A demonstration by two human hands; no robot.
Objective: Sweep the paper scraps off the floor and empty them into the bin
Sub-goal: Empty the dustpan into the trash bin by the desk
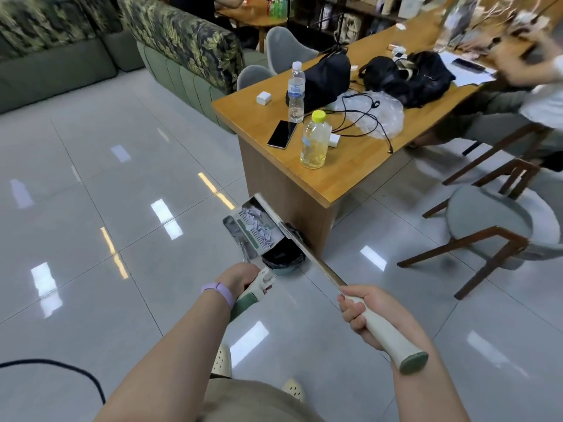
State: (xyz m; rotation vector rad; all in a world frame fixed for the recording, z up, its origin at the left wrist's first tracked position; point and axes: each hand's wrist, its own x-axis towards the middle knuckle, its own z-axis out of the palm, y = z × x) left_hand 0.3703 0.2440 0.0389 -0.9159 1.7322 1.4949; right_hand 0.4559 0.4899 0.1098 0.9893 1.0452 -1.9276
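At lower centre, the dustpan handle (246, 300) is gripped by the left hand (243, 277); at lower right, the broom handle (387, 332) is clasped by the right hand (370, 312). The broom's long axis runs from lower right toward upper left. The dustpan (251, 229), tilted, is held above the bin (281, 254) beside the table (350, 175), with the paper scraps (259, 223) inside. The bottle labels cannot be read.

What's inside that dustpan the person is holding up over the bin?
Inside the dustpan lies a heap of pale paper scraps, next to its green comb teeth. The broom lies across one edge and hides whatever sits beneath it. The bin below looks dark; its contents cannot be made out.
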